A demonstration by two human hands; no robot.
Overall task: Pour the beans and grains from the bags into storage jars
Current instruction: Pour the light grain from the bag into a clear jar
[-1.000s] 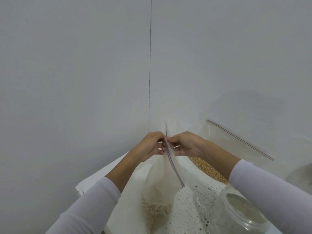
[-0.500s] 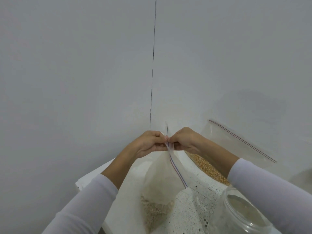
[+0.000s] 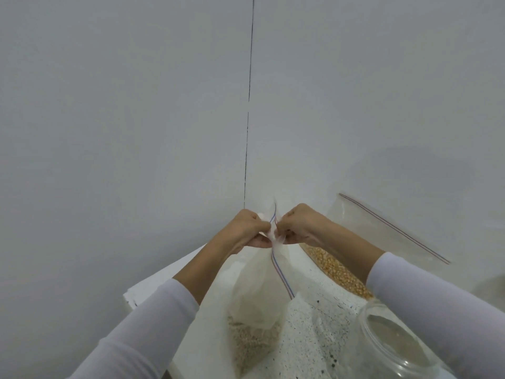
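Plastic, clear and cloudy, makes up the zip bag (image 3: 257, 285) I hold up over the speckled white counter (image 3: 314, 324). A red and blue zip strip runs down its edge, and pale grains sit in its bottom at the counter. My left hand (image 3: 244, 231) and right hand (image 3: 297, 227) are nearly touching at the bag's top corner, each with fingers curled and pinching one side of the mouth. Behind my right forearm a second zip bag (image 3: 382, 236) with yellow kernels leans at the wall. A clear jar (image 3: 396, 348), mouth uncovered, is at the lower right, cut off by the picture's edge. No writing can be read anywhere. My fingertips are hidden in folded plastic.
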